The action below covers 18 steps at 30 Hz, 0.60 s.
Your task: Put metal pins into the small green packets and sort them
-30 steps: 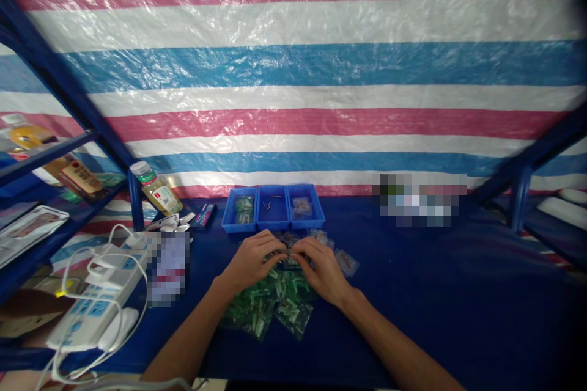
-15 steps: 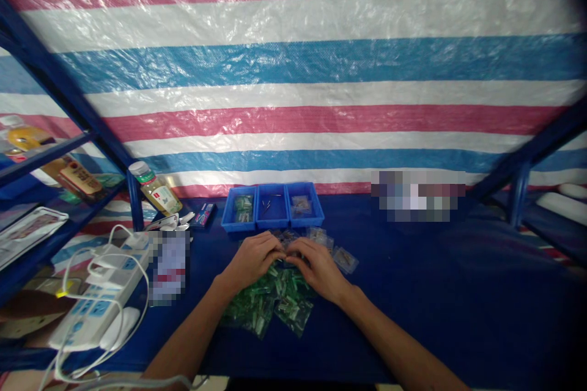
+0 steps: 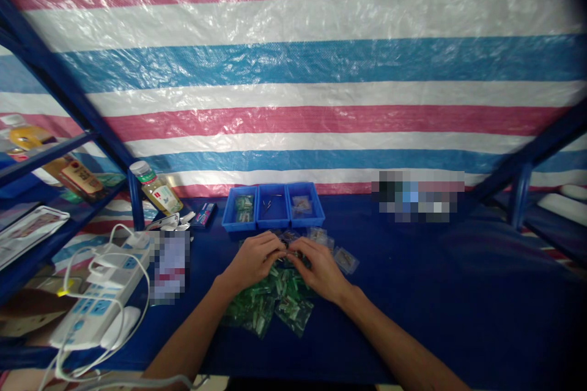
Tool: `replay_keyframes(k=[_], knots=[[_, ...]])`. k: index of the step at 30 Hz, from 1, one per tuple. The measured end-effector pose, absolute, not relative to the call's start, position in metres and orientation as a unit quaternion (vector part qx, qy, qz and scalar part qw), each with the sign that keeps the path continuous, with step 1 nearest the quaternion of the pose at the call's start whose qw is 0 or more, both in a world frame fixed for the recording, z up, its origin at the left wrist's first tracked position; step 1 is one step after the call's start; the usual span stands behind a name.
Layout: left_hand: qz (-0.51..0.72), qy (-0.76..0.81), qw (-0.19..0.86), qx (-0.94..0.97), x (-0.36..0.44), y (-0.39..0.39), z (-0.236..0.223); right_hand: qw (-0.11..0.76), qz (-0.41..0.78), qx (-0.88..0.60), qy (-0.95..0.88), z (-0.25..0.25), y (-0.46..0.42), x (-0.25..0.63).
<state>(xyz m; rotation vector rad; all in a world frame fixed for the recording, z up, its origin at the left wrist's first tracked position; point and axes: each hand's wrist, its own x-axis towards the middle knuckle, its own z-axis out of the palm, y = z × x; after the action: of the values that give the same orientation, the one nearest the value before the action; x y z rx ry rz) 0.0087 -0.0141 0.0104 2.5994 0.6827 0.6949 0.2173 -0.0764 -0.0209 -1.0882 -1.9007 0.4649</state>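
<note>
Left hand [image 3: 252, 261] and right hand [image 3: 320, 269] meet fingertip to fingertip, pinching what, I can't tell; green plastic packets [image 3: 270, 300] at six o'clock, blue divided tray [image 3: 273, 205] at twelve!

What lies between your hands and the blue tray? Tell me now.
A few small clear bags lie low on the blue cloth between the left hand, the right hand and the blue tray. Nothing taller stands in the way.
</note>
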Motion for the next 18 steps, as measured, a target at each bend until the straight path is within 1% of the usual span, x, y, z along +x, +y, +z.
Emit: replay_keyframes(k=[10, 18], knots=[[0.263, 0.255, 0.179, 0.913, 0.0061, -0.0110, 0.0100, 0.426, 0.182, -0.442, -0.768, -0.0184, -0.0770, 0.2189], [0.255, 0.250, 0.201, 0.912, 0.0056, -0.0094, 0.0093, 0.405, 0.185, -0.443, -0.778, -0.0186, -0.0778, 0.2208]])
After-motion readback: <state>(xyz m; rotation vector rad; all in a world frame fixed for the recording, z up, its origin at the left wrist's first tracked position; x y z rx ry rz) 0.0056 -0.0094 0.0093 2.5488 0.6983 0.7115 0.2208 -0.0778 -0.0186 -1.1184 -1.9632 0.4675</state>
